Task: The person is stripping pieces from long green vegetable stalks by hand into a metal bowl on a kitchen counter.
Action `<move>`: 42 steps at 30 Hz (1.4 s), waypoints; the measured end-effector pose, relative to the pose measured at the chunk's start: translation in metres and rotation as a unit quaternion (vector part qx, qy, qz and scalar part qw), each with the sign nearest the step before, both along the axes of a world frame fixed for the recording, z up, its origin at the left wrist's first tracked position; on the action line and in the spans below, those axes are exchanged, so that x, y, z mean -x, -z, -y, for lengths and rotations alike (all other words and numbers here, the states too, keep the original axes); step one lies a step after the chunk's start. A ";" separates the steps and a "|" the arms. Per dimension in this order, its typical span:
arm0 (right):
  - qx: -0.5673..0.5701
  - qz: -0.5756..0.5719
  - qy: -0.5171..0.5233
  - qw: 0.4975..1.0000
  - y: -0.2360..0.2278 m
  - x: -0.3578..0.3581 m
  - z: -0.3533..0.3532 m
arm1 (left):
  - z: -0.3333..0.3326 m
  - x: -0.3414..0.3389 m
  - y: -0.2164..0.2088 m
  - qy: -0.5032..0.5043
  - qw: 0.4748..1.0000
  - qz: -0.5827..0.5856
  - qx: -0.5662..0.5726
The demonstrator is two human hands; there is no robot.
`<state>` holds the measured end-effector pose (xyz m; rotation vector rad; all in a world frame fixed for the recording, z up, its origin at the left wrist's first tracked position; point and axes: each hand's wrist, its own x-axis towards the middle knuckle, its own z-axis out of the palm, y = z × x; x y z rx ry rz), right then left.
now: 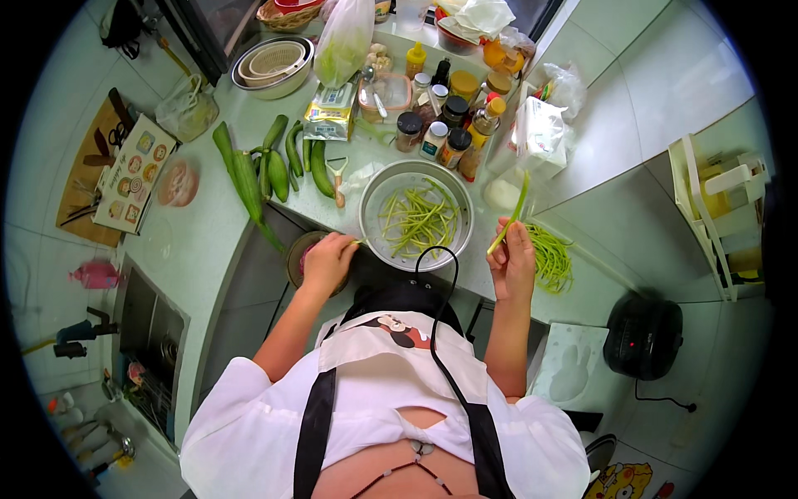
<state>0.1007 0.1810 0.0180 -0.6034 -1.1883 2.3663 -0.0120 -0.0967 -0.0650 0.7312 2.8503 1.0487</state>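
Item, as I see it: long green bean (510,213), light, slender, bendy, likely snaps if forced; pinched near its lower end by right hand (512,262), above counter's front edge (465,281); left hand (327,259), fingers closed on a small piece, beside metal bowl (376,193); grip low, gently.

A pale counter (199,249) carried a steel bowl (371,200) between the hands, cucumbers (278,170) beyond the left hand (328,262), and loose beans (550,258) beside the right hand (513,264).

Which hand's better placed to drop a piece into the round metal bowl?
Left. The left hand pinches a small green piece right at the rim of the round metal bowl; the right hand holds a long green bean raised beside it.
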 end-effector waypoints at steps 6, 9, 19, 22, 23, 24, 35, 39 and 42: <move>-0.012 -0.017 -0.038 0.999 0.000 0.006 0.007 | 0.060 0.001 0.083 -0.084 0.983 0.057 0.152; -0.022 -0.023 -0.046 0.998 0.005 0.009 0.009 | 0.076 0.005 0.103 -0.088 0.964 0.116 0.224; -0.027 0.000 -0.078 0.997 0.009 0.011 0.016 | 0.074 0.014 0.110 -0.115 0.965 0.125 0.200; -0.052 0.005 -0.080 0.995 0.009 0.012 0.018 | 0.032 0.017 0.050 -0.075 0.992 0.096 0.042; -0.065 0.006 -0.082 0.994 0.009 0.012 0.018 | 0.017 0.016 0.032 -0.047 0.994 0.087 -0.037; -0.078 0.006 -0.084 0.993 0.010 0.013 0.018 | 0.003 0.016 0.017 -0.011 0.990 0.098 -0.100; -0.291 0.070 -0.081 0.951 0.005 0.013 0.036 | -0.082 -0.009 -0.078 0.193 0.971 -0.037 -0.137; -0.302 0.058 -0.079 0.948 0.007 0.009 0.035 | -0.087 -0.014 -0.078 0.207 0.971 -0.036 -0.115; -0.300 0.057 -0.072 0.950 0.009 0.007 0.035 | -0.090 -0.017 -0.078 0.208 0.972 -0.036 -0.103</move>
